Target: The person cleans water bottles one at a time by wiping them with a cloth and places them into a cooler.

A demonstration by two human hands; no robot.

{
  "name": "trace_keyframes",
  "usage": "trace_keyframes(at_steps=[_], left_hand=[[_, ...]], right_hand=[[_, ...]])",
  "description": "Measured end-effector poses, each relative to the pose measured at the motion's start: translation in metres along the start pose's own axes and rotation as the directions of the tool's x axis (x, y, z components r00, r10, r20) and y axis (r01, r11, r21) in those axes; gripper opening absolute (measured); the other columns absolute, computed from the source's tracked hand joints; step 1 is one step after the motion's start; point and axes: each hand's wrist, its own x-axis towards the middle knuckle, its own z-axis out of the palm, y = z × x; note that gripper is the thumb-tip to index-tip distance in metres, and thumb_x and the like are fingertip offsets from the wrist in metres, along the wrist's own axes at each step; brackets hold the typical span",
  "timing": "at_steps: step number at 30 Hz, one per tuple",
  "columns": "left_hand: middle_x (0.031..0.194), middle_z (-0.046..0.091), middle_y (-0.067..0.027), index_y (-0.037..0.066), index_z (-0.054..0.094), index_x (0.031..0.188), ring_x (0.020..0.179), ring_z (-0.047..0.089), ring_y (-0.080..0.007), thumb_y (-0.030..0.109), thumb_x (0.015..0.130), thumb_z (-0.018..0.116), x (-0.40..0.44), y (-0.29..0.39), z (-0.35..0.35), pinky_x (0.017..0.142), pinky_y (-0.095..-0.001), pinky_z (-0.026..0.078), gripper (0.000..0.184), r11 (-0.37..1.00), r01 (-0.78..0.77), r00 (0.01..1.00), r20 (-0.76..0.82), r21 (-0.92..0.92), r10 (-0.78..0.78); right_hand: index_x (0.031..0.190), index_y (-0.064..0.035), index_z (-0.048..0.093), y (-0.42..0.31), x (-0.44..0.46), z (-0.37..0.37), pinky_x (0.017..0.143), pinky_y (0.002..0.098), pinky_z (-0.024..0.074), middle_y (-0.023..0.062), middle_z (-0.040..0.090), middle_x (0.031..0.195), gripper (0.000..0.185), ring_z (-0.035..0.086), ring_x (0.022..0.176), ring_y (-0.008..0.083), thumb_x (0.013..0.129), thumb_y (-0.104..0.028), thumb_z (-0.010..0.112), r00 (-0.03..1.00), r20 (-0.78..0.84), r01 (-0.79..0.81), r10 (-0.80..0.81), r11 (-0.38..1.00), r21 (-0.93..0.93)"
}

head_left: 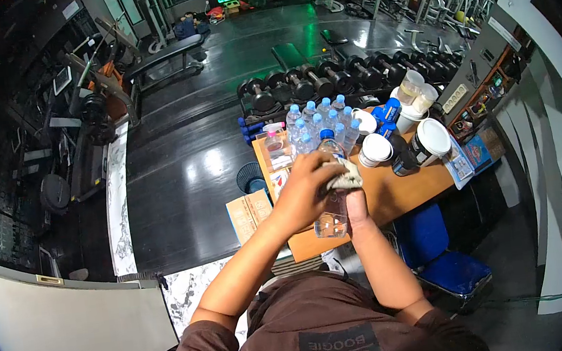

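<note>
My left hand (308, 187) is closed on a pale cloth (345, 175) and presses it against the upper part of a clear plastic bottle (331, 224) with a blue cap. Behind the bottle, my right hand (357, 207) supports it from the right side, its fingers mostly hidden by the bottle and cloth. The bottle is upright, slightly tilted, above the near edge of the wooden table (310, 245). Beyond it stand several small water bottles (300, 128) with light blue caps, and a spray bottle (275, 145) with a pink top.
White tubs (433, 137) and a blue item (387, 116) stand on the table's right part. A cardboard box (251, 213) and a dark basket (251, 177) are at its left. A blue chair (453, 270) is at the right. Dumbbells (366, 74) line a rack behind.
</note>
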Motion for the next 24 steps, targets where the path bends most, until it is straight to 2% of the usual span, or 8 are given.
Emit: trace_keyframes(at_steps=[1,5,7,11,13,15,17,24], left_hand=[[0.125,0.062,-0.0136,0.01,0.071,0.12,0.117,0.056,-0.0371,-0.008,0.073,0.072,-0.006,0.004,0.002,0.103,-0.0448,0.046,0.05,1.0,-0.007,1.0,0.022,0.014,0.007],[0.125,0.062,-0.0132,0.01,0.072,0.118,0.117,0.056,-0.0369,-0.009,0.072,0.071,-0.036,0.028,0.005,0.102,-0.0453,0.045,0.05,0.997,-0.026,0.998,0.063,-0.073,0.031],[0.124,0.062,-0.0127,0.01,0.073,0.118,0.118,0.056,-0.0366,-0.008,0.072,0.072,-0.049,0.038,0.001,0.102,-0.0449,0.044,0.049,0.994,-0.025,0.991,0.125,-0.108,0.039],[0.123,0.063,-0.0114,0.011,0.074,0.12,0.118,0.057,-0.036,-0.008,0.073,0.073,-0.05,0.048,-0.017,0.102,-0.0434,0.044,0.051,0.987,0.025,0.979,0.201,-0.161,0.008],[0.123,0.063,-0.0106,0.012,0.074,0.12,0.117,0.057,-0.0358,-0.008,0.072,0.074,-0.044,0.046,-0.018,0.102,-0.0432,0.044,0.052,0.986,0.02,0.989,0.15,-0.163,0.004],[0.123,0.063,-0.0107,0.012,0.074,0.122,0.117,0.056,-0.0356,-0.009,0.07,0.075,-0.032,0.041,-0.02,0.102,-0.0437,0.044,0.056,0.994,-0.037,0.999,0.034,-0.1,0.041],[0.124,0.062,-0.011,0.012,0.073,0.122,0.116,0.056,-0.0359,-0.008,0.07,0.074,-0.027,0.035,-0.014,0.102,-0.0444,0.044,0.056,0.997,-0.029,1.0,0.01,-0.073,0.03],[0.129,0.061,-0.0111,0.012,0.072,0.12,0.117,0.053,-0.0385,-0.004,0.072,0.073,-0.049,0.038,0.005,0.103,-0.0487,0.045,0.05,0.999,-0.035,0.993,0.117,0.017,0.033]], right_hand=[[0.145,-0.015,0.052,-0.006,0.002,0.002,0.088,0.0439,0.0633,0.0135,0.067,0.126,0.057,0.071,0.109,0.0274,0.109,-0.058,0.041,0.997,0.019,-0.076,0.074,0.978,0.194],[0.149,-0.0125,0.044,-0.019,0.005,-0.001,0.08,0.0412,0.0634,0.0131,0.068,0.118,0.059,0.073,0.098,0.0264,0.108,-0.056,0.047,0.992,0.007,-0.123,0.124,0.979,0.162],[0.143,-0.0083,0.049,-0.02,-0.001,0.007,0.076,0.0396,0.0638,0.0142,0.069,0.115,0.06,0.073,0.095,0.0256,0.108,-0.057,0.048,0.997,-0.04,0.067,-0.07,0.995,-0.068],[0.137,-0.0078,0.055,-0.022,-0.003,-0.003,0.083,0.0419,0.0626,0.0176,0.072,0.107,0.057,0.074,0.093,0.0276,0.108,-0.056,0.048,0.996,0.077,-0.034,0.039,0.997,-0.07],[0.137,-0.0061,0.052,-0.018,-0.003,0.008,0.078,0.0407,0.0635,0.0148,0.069,0.113,0.061,0.073,0.096,0.0248,0.107,-0.059,0.046,0.994,-0.01,-0.104,0.106,0.989,0.106],[0.139,-0.0036,0.053,-0.012,-0.002,0.02,0.093,0.0454,0.0601,0.0153,0.069,0.117,0.066,0.071,0.107,0.0279,0.107,-0.061,0.045,0.999,-0.052,0.0,0.005,0.997,0.084],[0.141,-0.0046,0.053,-0.015,-0.005,0.027,0.092,0.0442,0.0604,0.0152,0.069,0.118,0.065,0.071,0.105,0.0283,0.107,-0.06,0.045,0.981,-0.119,-0.138,0.154,0.982,0.131],[0.13,-0.0018,0.058,-0.023,0.0,0.005,0.076,0.041,0.0638,0.0156,0.073,0.103,0.067,0.075,0.086,0.0282,0.105,-0.063,0.048,0.992,-0.043,-0.116,0.12,0.988,0.1]])
